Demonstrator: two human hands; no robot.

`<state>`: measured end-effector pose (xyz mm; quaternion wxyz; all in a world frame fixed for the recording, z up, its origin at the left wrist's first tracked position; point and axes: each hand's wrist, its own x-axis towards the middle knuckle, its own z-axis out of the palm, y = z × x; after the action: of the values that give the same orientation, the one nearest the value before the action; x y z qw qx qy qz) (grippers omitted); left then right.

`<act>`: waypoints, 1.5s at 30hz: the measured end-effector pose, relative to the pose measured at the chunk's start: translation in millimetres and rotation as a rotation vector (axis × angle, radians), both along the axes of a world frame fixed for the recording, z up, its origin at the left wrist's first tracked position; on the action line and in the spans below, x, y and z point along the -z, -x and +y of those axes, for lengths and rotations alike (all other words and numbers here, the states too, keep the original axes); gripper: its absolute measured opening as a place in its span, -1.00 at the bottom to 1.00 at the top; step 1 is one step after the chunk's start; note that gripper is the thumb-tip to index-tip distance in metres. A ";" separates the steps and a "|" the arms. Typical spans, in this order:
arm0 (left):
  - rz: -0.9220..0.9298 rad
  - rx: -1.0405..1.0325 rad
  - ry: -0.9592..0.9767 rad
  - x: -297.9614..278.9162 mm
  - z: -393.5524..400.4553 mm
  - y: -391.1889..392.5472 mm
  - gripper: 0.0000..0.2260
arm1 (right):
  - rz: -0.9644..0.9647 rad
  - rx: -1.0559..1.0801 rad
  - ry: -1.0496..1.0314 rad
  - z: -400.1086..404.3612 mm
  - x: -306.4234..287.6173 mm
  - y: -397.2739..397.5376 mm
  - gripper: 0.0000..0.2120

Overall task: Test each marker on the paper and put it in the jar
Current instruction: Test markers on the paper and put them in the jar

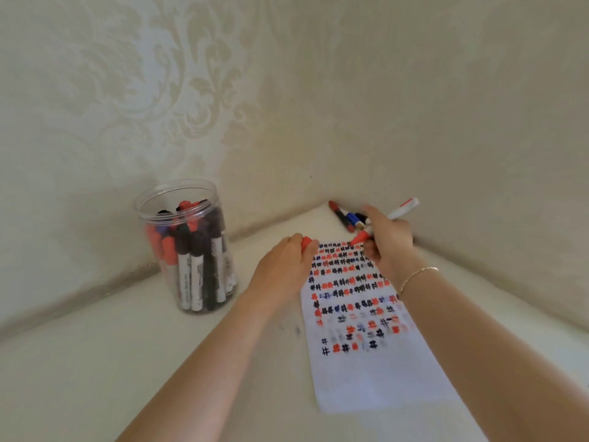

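While our right hand (387,239) grips the uncapped red marker (387,220) like a pen, its white barrel slants up toward one o'clock so that the red tip meets the top edge of the paper (366,330), which we judge to be the only free strip left above the crowded rows of hash marks. Our left hand (287,260), at nine o'clock from the tip, has its fingers curled round the red cap (306,242) and rests at the sheet's upper left corner, probably both to keep the cap ready for closing and to steady the paper against the stroke. At twelve o'clock from the right hand, tucked into the corner where the walls meet, lie the untested markers (345,218), red and blue, partly hidden behind our fingers. Well apart at nine o'clock stands the clear jar (186,247), open-topped and already crowded with markers. Nothing lies between the paper and the jar, so our left forearm is the only thing the marker's path there would cross.
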<state>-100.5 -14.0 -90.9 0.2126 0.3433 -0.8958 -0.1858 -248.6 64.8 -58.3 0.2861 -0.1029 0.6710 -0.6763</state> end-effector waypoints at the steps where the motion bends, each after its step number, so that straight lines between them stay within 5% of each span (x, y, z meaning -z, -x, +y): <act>1: -0.002 0.017 -0.025 3.8 1.5 4.8 -0.67 | 0.030 -0.015 -0.011 9.4 5.6 -1.6 -0.72; 5: -0.048 0.038 -0.022 16.0 11.2 20.4 -0.66 | 0.123 -0.109 -0.087 53.4 25.1 -11.0 -0.64; 9: -0.091 0.024 0.037 25.7 13.1 24.6 -0.63 | 0.148 -0.212 -0.052 92.2 40.8 -18.3 -0.77; 18: -0.136 0.043 0.079 37.1 10.1 20.6 -0.62 | 0.511 -0.040 -0.185 103.2 61.7 -26.3 -0.71; 41: -0.097 0.068 0.046 39.5 11.4 18.7 -0.65 | 0.611 -0.063 -0.180 100.9 70.1 -24.2 -0.76; 45: -0.111 0.067 0.061 38.0 12.8 18.1 -0.67 | 0.473 -0.040 -0.056 103.3 64.6 -23.1 -0.77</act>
<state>-118.6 -1.2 -128.9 0.1667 0.3164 -0.9224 -0.1462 -225.5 168.2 -122.9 0.1370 -0.2639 0.7358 -0.6084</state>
